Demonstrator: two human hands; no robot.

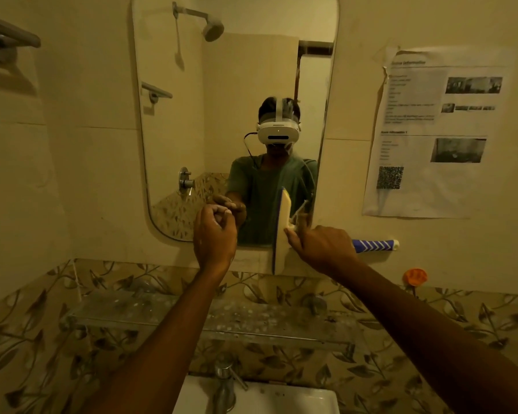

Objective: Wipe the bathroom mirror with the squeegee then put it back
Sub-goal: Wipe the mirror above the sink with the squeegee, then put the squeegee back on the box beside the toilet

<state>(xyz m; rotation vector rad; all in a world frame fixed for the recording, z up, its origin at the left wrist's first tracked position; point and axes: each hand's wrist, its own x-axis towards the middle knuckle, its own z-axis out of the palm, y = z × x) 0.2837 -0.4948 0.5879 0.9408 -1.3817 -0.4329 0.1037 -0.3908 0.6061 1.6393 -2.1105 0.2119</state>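
Right grip is wrapped around the squeegee just behind its head, thumb and fingers pressed to the cream block where the handle meets it. That head stands on end, its blue blade edge facing left, the upper half lying against the lower right corner of the mirror and the lower half hanging past the mirror's bottom edge over the plain wall. A blue handle with white stripes sticks out to the right from behind the hand, level with the wall. Left grip is curled into a loose fist with nothing in it, raised in front of the mirror's lower edge, just left of the squeegee and not touching it. Both forearms reach up from the bottom of the view. Below the hands a glass shelf runs along the leaf-patterned tiles, and under it a tap stands over a white sink. A printed sheet is stuck to the wall right of the mirror.
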